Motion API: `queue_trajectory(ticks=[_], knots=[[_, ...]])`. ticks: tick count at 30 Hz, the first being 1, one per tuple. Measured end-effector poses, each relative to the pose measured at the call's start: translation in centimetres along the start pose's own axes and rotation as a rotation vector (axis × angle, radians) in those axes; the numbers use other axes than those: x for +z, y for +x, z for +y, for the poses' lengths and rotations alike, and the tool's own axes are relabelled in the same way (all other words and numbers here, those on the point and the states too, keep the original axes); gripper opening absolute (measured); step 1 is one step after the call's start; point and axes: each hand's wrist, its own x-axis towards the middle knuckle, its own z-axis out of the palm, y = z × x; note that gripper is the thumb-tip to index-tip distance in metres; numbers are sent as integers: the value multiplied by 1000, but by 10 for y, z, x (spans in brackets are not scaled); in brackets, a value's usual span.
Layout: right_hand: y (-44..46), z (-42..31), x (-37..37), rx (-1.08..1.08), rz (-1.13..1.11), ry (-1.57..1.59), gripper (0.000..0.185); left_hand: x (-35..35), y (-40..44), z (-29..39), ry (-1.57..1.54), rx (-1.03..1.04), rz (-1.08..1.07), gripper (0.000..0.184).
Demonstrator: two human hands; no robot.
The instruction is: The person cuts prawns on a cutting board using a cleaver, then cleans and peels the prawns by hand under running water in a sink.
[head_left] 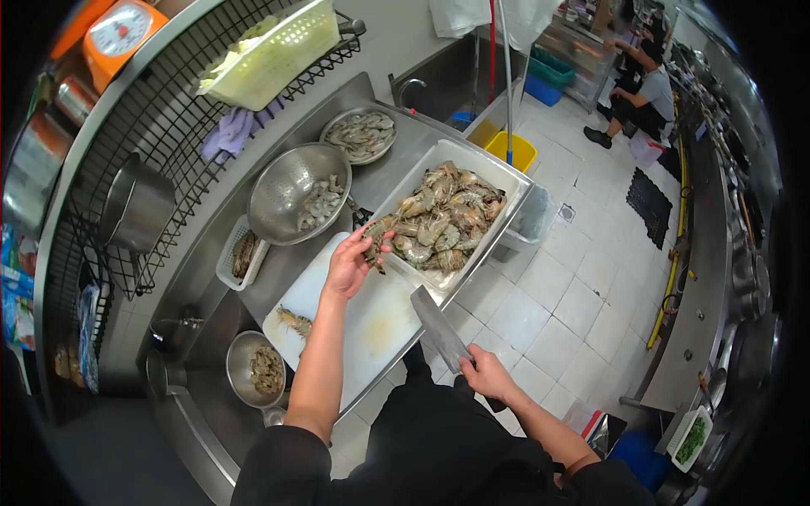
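My left hand (348, 268) grips a large prawn (376, 243) at the near corner of a white tub (396, 192) heaped with prawns (447, 215). My right hand (488, 373) is wrapped around the handle of a cleaver (439, 327), its broad blade angled up and left, off the counter's front edge. Below my left forearm lies a white cutting board (371, 316), with another prawn (294, 321) on its left side, partly covered by that arm. A steel colander (287, 181) with peeled shrimp (321, 202) stands behind the board.
A round pan of shrimp (360, 135), a small white basket (242, 255) and a metal bowl (255, 369) surround the board. Overhead at left runs a wire rack (190, 135) with a pot (137, 202). Another person (648, 93) sits at the far right, beyond a tiled floor (540, 287).
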Motion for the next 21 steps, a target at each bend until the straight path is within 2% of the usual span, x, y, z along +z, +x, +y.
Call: queue_trajectory(ticks=[4, 6, 9, 10, 12, 14, 16, 18, 20, 21], knots=[[2, -2, 0, 6, -31, -29, 24, 10, 12, -3, -2, 24, 109, 45], [-1, -4, -1, 1, -28, -28, 24, 5, 32, -12, 65, 45, 91, 48], [-10, -6, 0, 18, -21, -26, 25, 3, 58, -19, 426, 0, 252, 51], [-14, -5, 1, 44, -9, -27, 25, 6, 63, -18, 655, 40, 286, 49], [-21, -2, 3, 51, -13, -12, 25, 2, 78, -31, 1372, 282, 406, 48], [-29, -1, 2, 98, 18, -37, 23, 38, 65, -19, 1546, 365, 460, 41], [-37, 5, 0, 71, 40, -55, 23, 49, 69, -13, 994, 253, 137, 30], [-45, 9, 2, 72, 73, -49, 22, 61, 70, -18, 933, 375, 46, 21], [-44, 18, 2, 66, 43, -12, 22, 70, 73, -19, 1205, 503, 44, 15], [-43, 26, 5, 121, 28, 12, 23, 81, 75, -22, 1291, 308, 66, 13]])
